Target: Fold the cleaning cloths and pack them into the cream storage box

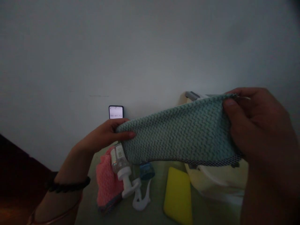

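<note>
A green-blue textured cleaning cloth (178, 132) with a dark checked hem is stretched in the air between my two hands. My left hand (117, 132) pinches its left end, thumb in front. At the upper right corner, my right hand (248, 115) grips the cloth between thumb and fingers. Below the cloth, a clear pump bottle (120, 162) with a white pump head lies on its side against a pink cloth (107, 181). Near it are a white spray trigger head (142, 200) and a blue transparent piece (147, 171), partly covered by the held cloth.
A yellow sponge (178, 195) lies on the pale green table (154, 215). To its right is a whitish container (217, 181), partly behind the cloth and my right arm. A phone (116, 112) showing a timer leans upright near the wall (145, 53).
</note>
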Demonstrator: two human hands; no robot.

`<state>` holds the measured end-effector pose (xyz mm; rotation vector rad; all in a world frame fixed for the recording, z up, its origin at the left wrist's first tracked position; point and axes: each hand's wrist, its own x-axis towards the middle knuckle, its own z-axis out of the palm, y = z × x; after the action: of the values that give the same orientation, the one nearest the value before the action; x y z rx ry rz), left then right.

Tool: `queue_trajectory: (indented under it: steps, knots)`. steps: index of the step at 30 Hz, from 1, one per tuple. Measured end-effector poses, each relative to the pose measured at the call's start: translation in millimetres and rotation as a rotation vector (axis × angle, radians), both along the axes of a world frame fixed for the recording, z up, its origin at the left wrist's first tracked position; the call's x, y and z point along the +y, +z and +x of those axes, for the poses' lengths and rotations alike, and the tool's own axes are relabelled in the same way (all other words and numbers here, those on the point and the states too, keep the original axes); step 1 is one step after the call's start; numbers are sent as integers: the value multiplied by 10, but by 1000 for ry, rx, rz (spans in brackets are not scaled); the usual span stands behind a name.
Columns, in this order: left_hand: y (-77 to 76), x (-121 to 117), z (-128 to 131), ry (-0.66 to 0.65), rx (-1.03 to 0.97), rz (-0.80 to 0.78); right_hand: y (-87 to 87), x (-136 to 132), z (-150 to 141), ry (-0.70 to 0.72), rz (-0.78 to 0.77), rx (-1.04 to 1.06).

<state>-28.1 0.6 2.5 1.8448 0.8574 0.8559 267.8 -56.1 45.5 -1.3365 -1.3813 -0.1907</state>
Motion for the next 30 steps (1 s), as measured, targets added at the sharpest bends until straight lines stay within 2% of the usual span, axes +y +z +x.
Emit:
queue_trajectory:
  steps: [4, 8, 16, 23, 30]
  knots:
    - [-78, 80, -30, 157, -377, -128, -17, 34, 0, -69, -129, 7]
    - [-103, 135, 54, 295, -551, -209, -60, 96, -16, 40, -188, 55]
    - [-106, 190, 36, 380, -554, -187, -128, 152, 36, 279, -299, 81]
    - [-95, 179, -35, 374, -556, -147, -133, 165, 63, 178, -281, -148]
    - [-75, 212, -35, 452, -556, -153, -181, 151, 23, 371, -313, -388]
